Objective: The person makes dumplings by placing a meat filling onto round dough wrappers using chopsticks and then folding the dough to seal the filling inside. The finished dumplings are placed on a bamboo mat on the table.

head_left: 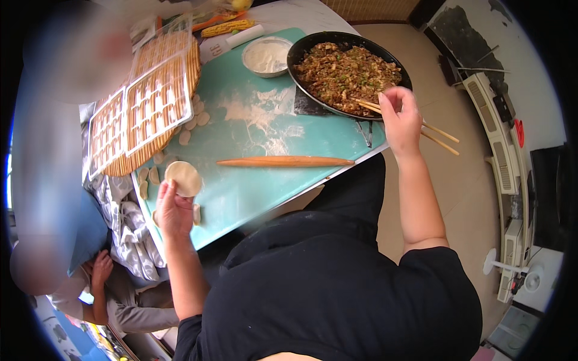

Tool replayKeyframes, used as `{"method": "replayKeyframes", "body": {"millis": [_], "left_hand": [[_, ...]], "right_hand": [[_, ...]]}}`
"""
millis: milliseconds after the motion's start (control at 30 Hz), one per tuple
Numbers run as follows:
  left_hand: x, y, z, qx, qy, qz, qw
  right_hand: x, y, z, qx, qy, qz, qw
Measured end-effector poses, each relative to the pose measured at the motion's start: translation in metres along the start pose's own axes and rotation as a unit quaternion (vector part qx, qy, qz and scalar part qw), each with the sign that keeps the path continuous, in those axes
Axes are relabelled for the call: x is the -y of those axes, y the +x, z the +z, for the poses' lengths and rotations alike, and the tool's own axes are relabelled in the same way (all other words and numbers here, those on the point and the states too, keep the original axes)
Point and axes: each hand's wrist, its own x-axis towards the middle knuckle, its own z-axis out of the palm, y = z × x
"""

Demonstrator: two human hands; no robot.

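Between the fingers and thumb of my left hand (173, 212) is a round, flat dumpling wrapper (184, 179), held up over the left edge of the mat. My right hand (402, 117) grips a pair of wooden chopsticks (442, 138) near the black pan's right rim. Their tips reach into the brown minced filling with green bits (346, 75) that fills the black pan (293, 72). A tapered wooden rolling pin (286, 162) lies across the teal mat (241, 204), between my hands and apart from both.
A metal bowl of flour (267, 57) stands left of the pan, with flour (265, 117) scattered below it. Plastic trays (159, 90) rest on a round woven tray (192, 60) at the left. Dough pieces (191, 123) lie beside it. Another person's hand (101, 268) shows at lower left.
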Motion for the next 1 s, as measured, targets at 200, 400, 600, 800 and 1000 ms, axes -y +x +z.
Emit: {"method": "replayKeyframes", "body": {"millis": [200, 400, 600, 800, 1000], "left_hand": [[0.033, -0.005, 0.067, 0.1, -0.25, -0.17, 0.948], [0.063, -0.013, 0.151, 0.213, -0.327, -0.298, 0.871], [0.098, -0.007, 0.169, 0.14, -0.14, -0.334, 0.922], [0.103, -0.008, 0.168, 0.114, -0.203, -0.381, 0.895], [0.099, -0.003, 0.172, 0.1, -0.186, -0.366, 0.906]], "right_hand": [[-0.04, -0.05, -0.049, 0.145, 0.292, 0.379, 0.866], [-0.052, -0.019, -0.06, 0.052, 0.319, 0.213, 0.922], [-0.038, 0.027, -0.06, 0.182, 0.236, 0.078, 0.951], [-0.024, 0.059, -0.056, 0.123, 0.313, 0.07, 0.939], [-0.021, 0.051, 0.007, 0.149, 0.262, 0.083, 0.95]]}}
